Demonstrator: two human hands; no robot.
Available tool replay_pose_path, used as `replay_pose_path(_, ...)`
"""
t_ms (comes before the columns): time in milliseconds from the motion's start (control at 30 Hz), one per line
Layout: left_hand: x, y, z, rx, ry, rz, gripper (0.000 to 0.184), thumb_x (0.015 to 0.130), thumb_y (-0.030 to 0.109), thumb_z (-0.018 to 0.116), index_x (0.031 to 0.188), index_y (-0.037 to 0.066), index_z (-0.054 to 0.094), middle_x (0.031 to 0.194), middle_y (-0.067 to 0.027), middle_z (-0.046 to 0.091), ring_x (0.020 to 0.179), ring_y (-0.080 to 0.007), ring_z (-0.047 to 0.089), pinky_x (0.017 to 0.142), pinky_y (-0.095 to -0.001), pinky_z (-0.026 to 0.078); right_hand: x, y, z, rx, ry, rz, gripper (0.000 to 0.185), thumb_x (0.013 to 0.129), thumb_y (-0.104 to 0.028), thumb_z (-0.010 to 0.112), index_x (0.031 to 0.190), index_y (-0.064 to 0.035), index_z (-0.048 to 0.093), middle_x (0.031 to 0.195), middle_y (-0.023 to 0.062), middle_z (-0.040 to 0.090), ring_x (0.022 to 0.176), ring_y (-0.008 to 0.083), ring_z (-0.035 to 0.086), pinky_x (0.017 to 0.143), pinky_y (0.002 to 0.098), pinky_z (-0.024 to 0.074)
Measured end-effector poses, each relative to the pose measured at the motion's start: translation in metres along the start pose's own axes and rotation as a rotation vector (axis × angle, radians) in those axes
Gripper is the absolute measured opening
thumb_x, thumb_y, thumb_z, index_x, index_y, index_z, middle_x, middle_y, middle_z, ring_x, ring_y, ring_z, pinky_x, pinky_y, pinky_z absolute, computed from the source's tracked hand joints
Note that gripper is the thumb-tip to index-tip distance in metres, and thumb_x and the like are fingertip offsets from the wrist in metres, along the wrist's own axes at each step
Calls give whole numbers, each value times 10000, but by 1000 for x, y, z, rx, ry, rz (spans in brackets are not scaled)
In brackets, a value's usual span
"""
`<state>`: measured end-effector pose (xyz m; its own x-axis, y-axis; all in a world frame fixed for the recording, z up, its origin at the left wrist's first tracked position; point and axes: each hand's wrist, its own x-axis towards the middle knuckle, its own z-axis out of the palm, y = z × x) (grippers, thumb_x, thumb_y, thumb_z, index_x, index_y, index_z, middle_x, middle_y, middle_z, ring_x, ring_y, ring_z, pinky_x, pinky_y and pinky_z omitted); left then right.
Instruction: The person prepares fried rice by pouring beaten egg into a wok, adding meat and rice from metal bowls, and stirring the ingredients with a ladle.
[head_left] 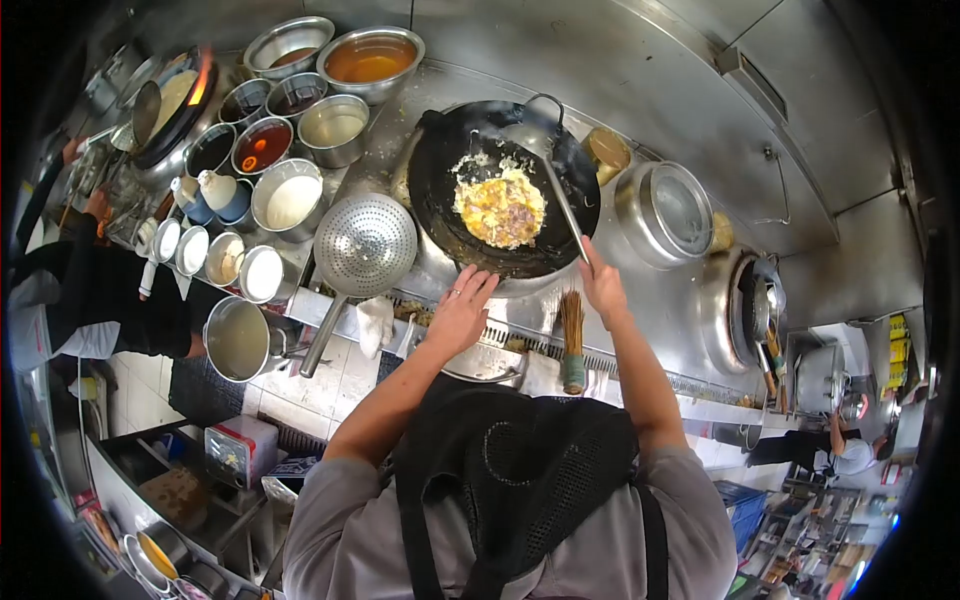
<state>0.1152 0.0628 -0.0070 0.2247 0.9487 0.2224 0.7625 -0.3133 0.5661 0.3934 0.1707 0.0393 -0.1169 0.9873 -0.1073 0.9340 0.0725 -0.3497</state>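
A black wok (430, 185) sits on the steel range, with yellow cooked egg and pinkish bits (500, 208) in its middle. My right hand (603, 285) is wrapped round the handle of a long metal wok ladle (566, 205). The ladle's head lies inside the wok at the far side, by the loop handle. At the near left rim is my left hand (462, 310), fingers stretched out and holding nothing. Whether its fingertips touch the rim I cannot tell. A bamboo brush (572, 340) with a green-wrapped end stands below my right hand.
Left of the wok rests a perforated strainer (366, 245); a white cloth (375, 325) lies beside its handle. Several bowls of sauces and a bowl of orange liquid (370, 60) stand further left. A lidded steel pot (670, 210) is on the right. Flame (203, 75) rises at another wok, near co-workers.
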Motion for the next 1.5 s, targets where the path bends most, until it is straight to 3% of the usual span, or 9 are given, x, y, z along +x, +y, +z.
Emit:
replay_pose_path(167, -1, -2, -3, -16, -20, -23, 628, 822, 110, 618, 1413, 95, 405, 1433, -79, 392, 1409, -274, 275, 1010, -481, 429, -63, 43, -13, 95, 20, -369, 476, 895, -205, 641, 1357, -247, 535, 955, 197, 680, 840, 439, 630, 763, 485, 512)
replay_pose_path(500, -2, -5, -2, -84, -5, -20, 651, 804, 92, 634, 1417, 90, 413, 1437, -99, 398, 1407, -311, 287, 980, -469, 446, -130, -38, -219, -224, -211, -116, 446, 820, -93, 694, 1246, -221, 652, 779, 153, 654, 653, 302, 616, 663, 414, 489)
replay_pose_path(667, 2, -8, 3, -105, -19, -32, 602, 819, 94, 621, 1393, 96, 441, 1442, -88, 393, 1417, -294, 273, 1018, -453, 433, -94, 5, -103, -7, -249, -88, 545, 883, -92, 639, 1405, -139, 486, 1285, 141, 615, 975, 274, 664, 908, 343, 476)
replay_pose_path(767, -1, -4, -6, -51, -66, -50, 598, 819, 94, 621, 1390, 107, 445, 1453, -84, 386, 1427, -284, 259, 1022, -451, 435, -74, 8, -35, 622, -215, 228, 484, 942, -156, 613, 1412, -149, 497, 742, -24, 519, 531, 64, 403, 455, 222, 342)
replay_pose_path(900, -4, -2, -13, -13, -90, -48, 607, 818, 99, 625, 1396, 114, 441, 1461, -82, 382, 1435, -279, 247, 1025, -454, 434, -47, -16, 23, 649, -5, 142, 475, 952, -158, 594, 1414, -123, 488, 703, -23, 527, 516, 71, 429, 450, 241, 356)
replay_pose_path(1000, -5, -1, -6, -35, -52, -46, 618, 810, 87, 630, 1397, 112, 438, 1465, -86, 377, 1439, -295, 237, 1027, -461, 432, -37, -26, 79, 265, 174, -48, 495, 969, -161, 535, 1446, -106, 411, 687, 174, 543, 598, 213, 582, 577, 416, 488)
replay_pose_path(1100, -5, -2, -4, -85, -12, -25, 630, 803, 75, 635, 1400, 111, 435, 1470, -93, 367, 1440, -317, 230, 1030, -464, 429, -54, -58, 43, 943, -301, 207, 505, 990, -174, 520, 1473, -124, 382, 609, 36, 507, 436, 116, 494, 396, 312, 415)
replay_pose_path(1267, -5, -4, -7, -90, -41, -26, 618, 815, 86, 621, 1404, 124, 436, 1485, -73, 340, 1456, -284, 192, 1038, -477, 431, -40, -68, 14, 1040, -217, 151, 512, 987, -193, 529, 1465, -75, 386, 602, -9, 483, 407, 68, 424, 366, 261, 372)
replay_pose_path(1500, -4, -4, -3, -47, -6, -7, 642, 807, 73, 631, 1411, 118, 420, 1463, -97, 361, 1432, -330, 238, 1044, -458, 426, -33, 0, 36, 230, -23, -275, 566, 920, -193, 614, 1450, -194, 419, 738, 176, 627, 613, 278, 618, 589, 404, 498)
